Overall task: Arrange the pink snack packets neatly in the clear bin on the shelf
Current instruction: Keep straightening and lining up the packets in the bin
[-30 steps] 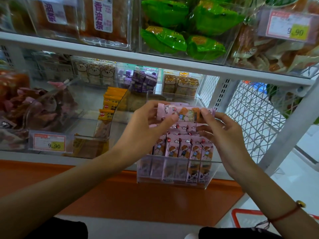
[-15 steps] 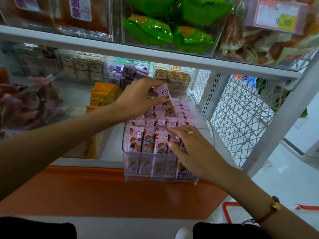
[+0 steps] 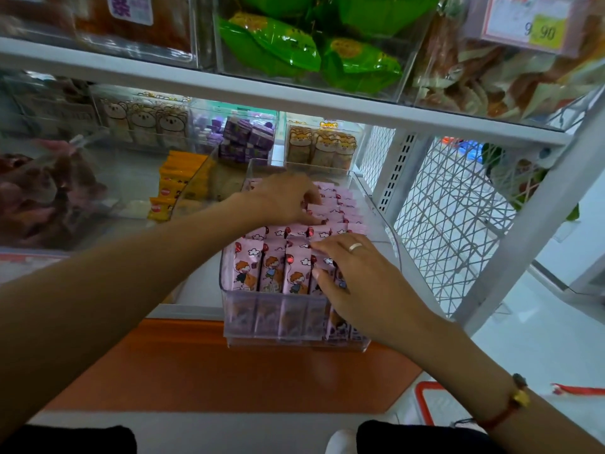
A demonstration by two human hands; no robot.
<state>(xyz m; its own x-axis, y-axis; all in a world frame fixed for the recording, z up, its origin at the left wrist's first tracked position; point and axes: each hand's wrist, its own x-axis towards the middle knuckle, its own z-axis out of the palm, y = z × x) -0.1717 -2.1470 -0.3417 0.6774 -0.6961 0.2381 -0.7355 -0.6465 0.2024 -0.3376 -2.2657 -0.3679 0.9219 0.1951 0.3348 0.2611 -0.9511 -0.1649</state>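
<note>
The clear bin (image 3: 278, 322) stands at the shelf's front edge, filled with rows of upright pink snack packets (image 3: 271, 270) printed with cartoon children. My left hand (image 3: 281, 199) reaches into the back half of the bin, its fingers curled down and pinched on a pink packet among the rear rows. My right hand (image 3: 353, 283), with a ring on one finger, lies flat with fingers spread on the front right packets and hides them. The front row shows through the bin's wall.
Left of the bin stands a clear bin of yellow packets (image 3: 173, 188). Purple boxes (image 3: 245, 139) and bear-printed packs (image 3: 320, 145) sit behind. A white wire mesh panel (image 3: 451, 217) closes the right side. Green bags (image 3: 294, 50) fill the shelf above. A red basket (image 3: 425, 404) sits on the floor.
My left hand has carried the raised pink packet down into the rear rows. My right hand has left that packet and settled on the front right packets.
</note>
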